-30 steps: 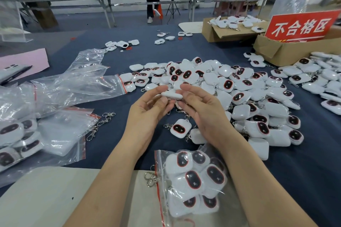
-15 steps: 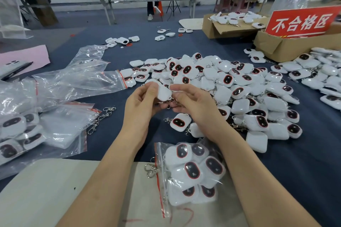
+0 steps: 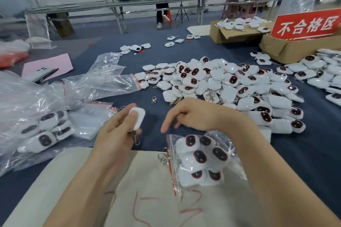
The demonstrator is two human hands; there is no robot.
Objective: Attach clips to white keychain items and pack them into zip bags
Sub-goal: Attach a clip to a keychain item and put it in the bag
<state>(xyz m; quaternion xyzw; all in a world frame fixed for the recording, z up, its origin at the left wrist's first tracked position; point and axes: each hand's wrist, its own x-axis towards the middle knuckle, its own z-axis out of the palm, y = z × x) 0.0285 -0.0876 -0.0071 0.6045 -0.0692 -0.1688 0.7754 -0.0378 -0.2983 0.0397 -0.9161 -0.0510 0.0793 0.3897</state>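
White rounded keychain item (image 3: 137, 118), clip (image 3: 136, 139) seemingly dangling

One camera gives the single view. It sits on the person's head and faces forward and down over the blue table (image 3: 304, 162). The left hand (image 3: 118, 131), which holds a white keychain (image 3: 137, 119), and the right hand (image 3: 191, 114) are near the lens. The far bench (image 3: 92, 6) looks small, and the wide lens perhaps bends it a little.

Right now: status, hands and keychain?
Left hand grips white keychain item, clip hanging. Right hand open, empty. Zip bag beside right forearm, nothing in between.
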